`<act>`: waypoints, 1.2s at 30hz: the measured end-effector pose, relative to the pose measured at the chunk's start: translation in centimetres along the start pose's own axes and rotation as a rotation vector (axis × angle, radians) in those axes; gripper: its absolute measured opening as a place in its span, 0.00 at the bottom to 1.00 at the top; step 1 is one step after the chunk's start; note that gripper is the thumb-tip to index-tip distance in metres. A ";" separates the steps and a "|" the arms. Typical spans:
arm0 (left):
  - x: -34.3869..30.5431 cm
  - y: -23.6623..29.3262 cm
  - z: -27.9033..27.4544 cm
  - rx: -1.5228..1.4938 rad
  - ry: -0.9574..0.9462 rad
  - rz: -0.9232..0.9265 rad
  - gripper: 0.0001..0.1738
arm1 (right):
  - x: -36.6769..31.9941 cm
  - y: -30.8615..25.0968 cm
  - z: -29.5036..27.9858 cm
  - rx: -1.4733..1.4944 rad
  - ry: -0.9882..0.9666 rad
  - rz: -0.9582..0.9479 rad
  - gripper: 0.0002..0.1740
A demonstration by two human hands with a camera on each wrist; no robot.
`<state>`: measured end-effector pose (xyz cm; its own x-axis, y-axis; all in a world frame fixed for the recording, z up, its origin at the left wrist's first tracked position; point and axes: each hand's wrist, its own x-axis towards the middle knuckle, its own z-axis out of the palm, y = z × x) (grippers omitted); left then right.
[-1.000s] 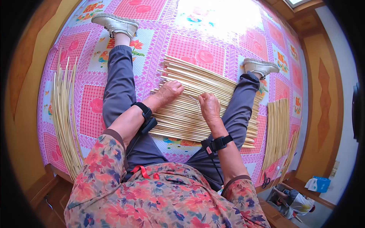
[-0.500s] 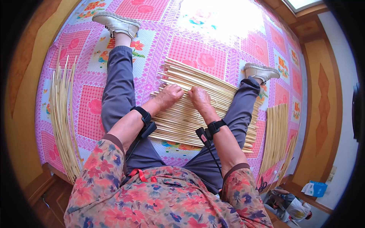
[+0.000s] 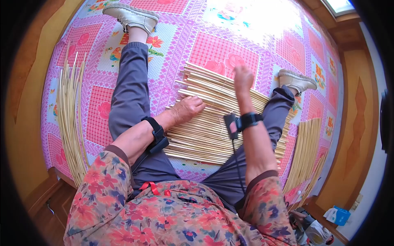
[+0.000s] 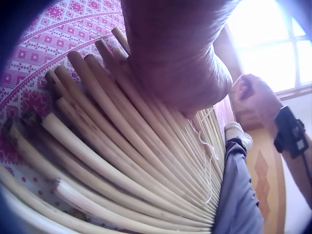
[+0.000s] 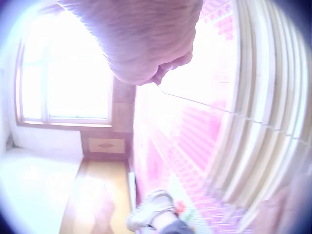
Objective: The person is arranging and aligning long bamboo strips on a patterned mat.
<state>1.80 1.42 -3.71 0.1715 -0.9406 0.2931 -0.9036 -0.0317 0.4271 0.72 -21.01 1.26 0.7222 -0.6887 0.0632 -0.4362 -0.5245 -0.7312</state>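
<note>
Pale thin sticks (image 3: pixel 201 135) lie side by side as a mat between the person's legs, crossed by white string (image 4: pixel 208 161). The left hand (image 3: pixel 188 109) rests on the sticks near their left ends; in the left wrist view its fingertips are hidden behind the hand (image 4: pixel 180 63). Raised beyond the mat's far edge, the right hand (image 3: pixel 243 78) has curled fingers. In the right wrist view this hand (image 5: pixel 156 48) pinches a thin string (image 5: pixel 195 101), which runs taut to the sticks (image 5: pixel 263 97).
Loose sticks (image 3: pixel 70 123) lie at the left edge of the patterned cloth (image 3: pixel 98 108); another bundle (image 3: pixel 303 151) lies at the right. The person's shoes (image 3: pixel 133 16) and legs flank the mat. A blue and white packet (image 3: pixel 337 215) is at the lower right.
The right hand has moved from beside the left hand, away from the body and to the right, drawing the string. The left hand has stayed on the sticks.
</note>
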 end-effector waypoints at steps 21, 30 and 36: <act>1.0 1.7 -0.7 -0.024 0.068 -0.179 0.06 | 2.1 -1.0 -15.9 0.497 -0.241 0.195 0.07; 1.1 1.3 -0.2 0.117 0.096 -0.086 0.06 | -8.1 1.4 -3.4 -0.439 -0.553 -0.463 0.09; 1.1 1.4 -0.4 0.100 0.083 -0.089 0.08 | -8.0 1.9 -2.1 -0.416 -0.510 -0.563 0.06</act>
<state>0.92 0.49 -2.43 0.2812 -0.9014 0.3293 -0.9171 -0.1515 0.3687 -6.98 -17.58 0.80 0.9989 -0.0149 -0.0444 -0.0303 -0.9290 -0.3688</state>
